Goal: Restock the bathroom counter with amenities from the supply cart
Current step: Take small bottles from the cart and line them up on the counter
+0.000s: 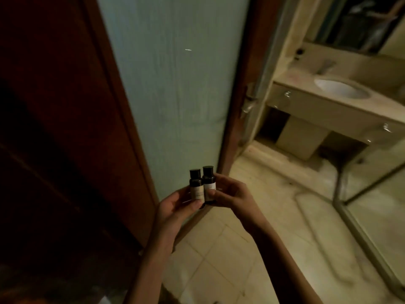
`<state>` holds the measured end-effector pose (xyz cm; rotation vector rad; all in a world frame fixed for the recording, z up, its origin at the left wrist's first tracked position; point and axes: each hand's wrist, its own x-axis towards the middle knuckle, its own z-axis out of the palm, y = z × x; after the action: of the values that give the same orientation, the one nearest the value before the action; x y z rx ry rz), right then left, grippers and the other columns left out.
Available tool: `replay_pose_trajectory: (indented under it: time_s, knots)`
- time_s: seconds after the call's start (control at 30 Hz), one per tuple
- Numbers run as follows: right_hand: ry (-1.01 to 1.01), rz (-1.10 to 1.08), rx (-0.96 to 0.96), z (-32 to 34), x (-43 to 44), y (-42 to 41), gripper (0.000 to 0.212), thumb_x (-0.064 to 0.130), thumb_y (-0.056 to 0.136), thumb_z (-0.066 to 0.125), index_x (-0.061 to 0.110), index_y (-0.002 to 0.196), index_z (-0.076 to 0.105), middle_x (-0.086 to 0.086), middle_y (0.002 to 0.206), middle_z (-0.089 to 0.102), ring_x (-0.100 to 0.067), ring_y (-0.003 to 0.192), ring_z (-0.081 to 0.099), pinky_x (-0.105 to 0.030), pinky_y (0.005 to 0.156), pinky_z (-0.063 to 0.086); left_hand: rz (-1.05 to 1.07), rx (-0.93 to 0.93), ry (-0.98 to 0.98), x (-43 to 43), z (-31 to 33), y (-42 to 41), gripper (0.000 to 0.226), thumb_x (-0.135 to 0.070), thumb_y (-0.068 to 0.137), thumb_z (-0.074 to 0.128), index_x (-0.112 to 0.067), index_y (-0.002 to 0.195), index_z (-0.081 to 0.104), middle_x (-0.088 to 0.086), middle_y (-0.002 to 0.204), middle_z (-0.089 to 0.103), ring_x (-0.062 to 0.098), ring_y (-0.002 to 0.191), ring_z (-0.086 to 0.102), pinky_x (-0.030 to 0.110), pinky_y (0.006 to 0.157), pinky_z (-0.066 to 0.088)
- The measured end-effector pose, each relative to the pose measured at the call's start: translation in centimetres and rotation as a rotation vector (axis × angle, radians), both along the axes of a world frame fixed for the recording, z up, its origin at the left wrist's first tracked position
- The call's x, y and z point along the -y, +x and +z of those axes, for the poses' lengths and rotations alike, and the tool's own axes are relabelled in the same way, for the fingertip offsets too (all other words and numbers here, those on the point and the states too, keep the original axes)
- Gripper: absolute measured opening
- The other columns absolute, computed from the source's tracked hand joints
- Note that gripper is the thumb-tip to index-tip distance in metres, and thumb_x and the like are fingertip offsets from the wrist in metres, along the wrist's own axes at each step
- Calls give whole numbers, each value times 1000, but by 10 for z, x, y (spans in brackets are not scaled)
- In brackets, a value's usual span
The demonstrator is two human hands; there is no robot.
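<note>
Two small dark amenity bottles with black caps and pale labels stand upright side by side in front of me. My left hand (175, 207) grips the left bottle (195, 187) from below. My right hand (230, 194) pinches the right bottle (208, 183) with thumb and fingers. The bathroom counter (306, 84), pale stone with a white oval sink (341, 88), lies far ahead at the upper right, well beyond both hands. The supply cart is out of view.
An open door with a frosted glass panel (175, 84) and dark wood frame (232, 139) stands right beside the bottles. Tiled floor (274, 227) stretches toward the counter. A glass shower partition (372, 205) lines the right side. Dark wood panelling fills the left.
</note>
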<state>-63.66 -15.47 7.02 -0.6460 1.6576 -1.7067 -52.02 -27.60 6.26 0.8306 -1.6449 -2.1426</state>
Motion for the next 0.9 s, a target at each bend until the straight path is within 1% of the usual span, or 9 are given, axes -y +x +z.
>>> replay_pose_trajectory:
  time_s: [0.07,0.17,0.23,0.3,0.4,0.5,0.67,0.77,0.9]
  knots:
    - [-4,-84,14,-3,-17,-3,40,2,88,62,15,126,57,-1,109,73,-21,97,70,-26,76,56,-97,-4,-4,-6,-3,-14,34,3,78,67,-22,101,68,-4,96,75,11,94,70,19,76,52]
    - [-34,-228,40,-11,-37,0,44,8,87,67,10,129,57,-4,110,73,-22,96,71,-28,76,57,-249,7,-33,-13,-7,-29,37,-1,76,70,-21,107,66,-3,100,74,10,95,70,21,78,52]
    - [-53,-305,52,-17,-46,6,49,16,82,68,9,129,57,-6,111,72,-24,97,70,-30,76,57,-322,13,-43,-16,-9,-35,37,2,76,70,-21,105,66,-3,98,75,10,93,70,20,76,53]
    - [-58,-370,52,-21,-54,13,49,19,80,66,10,127,58,-7,112,72,-25,97,70,-30,76,57,-389,13,-52,-19,-14,-39,37,3,77,70,-21,105,67,-1,99,75,11,93,70,19,76,53]
    - [-58,-450,54,-27,-63,23,48,19,80,66,11,127,59,-5,111,72,-25,97,70,-33,79,58,-476,7,-59,-22,-20,-43,38,0,77,70,-17,111,66,-1,101,74,12,96,70,19,77,54]
    - [-56,-530,67,-28,-72,30,48,19,80,67,11,127,58,-5,113,71,-24,99,70,-37,82,58,-546,6,-57,-28,-22,-46,39,-4,78,70,-15,115,65,0,104,74,14,100,69,23,83,55]
    - [-53,-603,52,-26,-84,30,38,6,90,63,11,127,59,-5,114,71,-23,100,69,-33,79,58,-630,-29,-52,-36,-21,-57,40,-9,76,72,-18,115,66,-1,104,74,13,101,68,23,82,53]
    - [-66,-629,39,-24,-88,29,40,10,88,66,12,127,58,-3,116,70,-21,102,69,-31,78,57,-665,-41,-48,-40,-19,-62,44,-21,68,73,-23,112,66,-2,105,73,13,102,68,30,87,51]
    - [-70,-659,20,-25,-92,28,38,8,88,64,15,125,58,-3,117,69,-20,102,68,-29,76,57,-704,-54,-53,-44,-21,-67,46,-21,69,73,-23,113,65,-2,106,73,14,100,69,33,89,51]
